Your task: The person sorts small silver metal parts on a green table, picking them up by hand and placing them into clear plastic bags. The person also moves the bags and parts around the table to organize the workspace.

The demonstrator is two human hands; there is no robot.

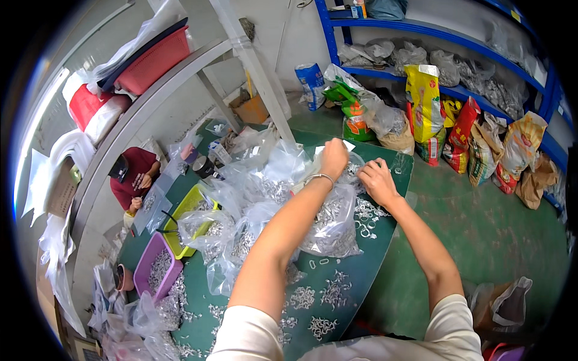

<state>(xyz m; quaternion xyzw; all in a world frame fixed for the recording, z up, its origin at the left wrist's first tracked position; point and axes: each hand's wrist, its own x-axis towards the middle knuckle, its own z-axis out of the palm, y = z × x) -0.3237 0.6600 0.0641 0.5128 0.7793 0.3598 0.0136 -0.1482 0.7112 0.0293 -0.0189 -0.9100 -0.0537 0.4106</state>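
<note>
Well forward over table [363, 260]: left hand [334, 159] curled, right hand [379, 182] angled inward; fingers [366, 171] bent, pinching or not, cannot tell.

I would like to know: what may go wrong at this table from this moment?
The loose metal pieces near the right hand lie close to the edge of the green table, so a careless sweep might knock some off. The clear bags crowd together, so one could tip and spill. The small piles lie close together and might mix.
</note>
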